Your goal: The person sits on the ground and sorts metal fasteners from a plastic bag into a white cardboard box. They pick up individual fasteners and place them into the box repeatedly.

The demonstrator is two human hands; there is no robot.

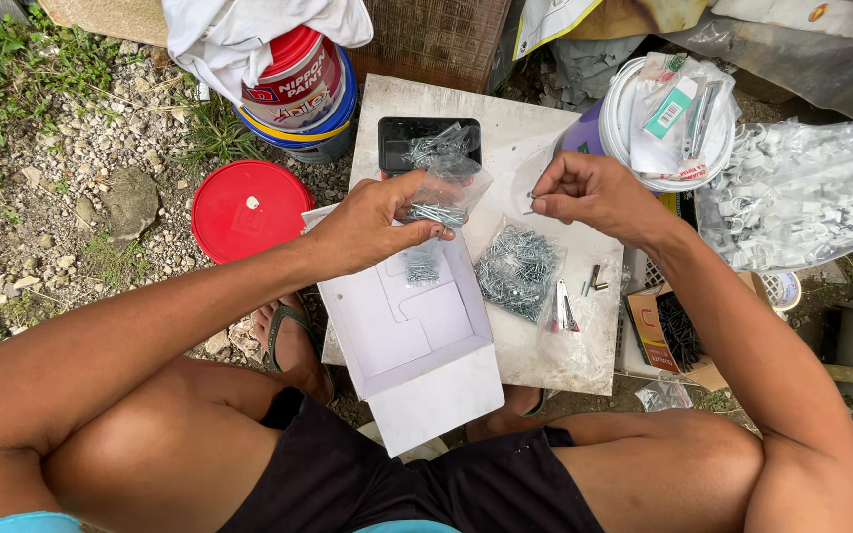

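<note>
Screws are being sorted out of a small bag.
A clear screw bag is pinched in the left hand above the white box; one screw is gripped by the right hand. Placement is judged next.

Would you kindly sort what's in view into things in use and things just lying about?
In use:
left hand holding a small clear bag of screws
right hand pinching one screw
open white box beneath

Lying about:
larger bag of screws
red lid
paint bucket
bag of white clips
black tray
</note>
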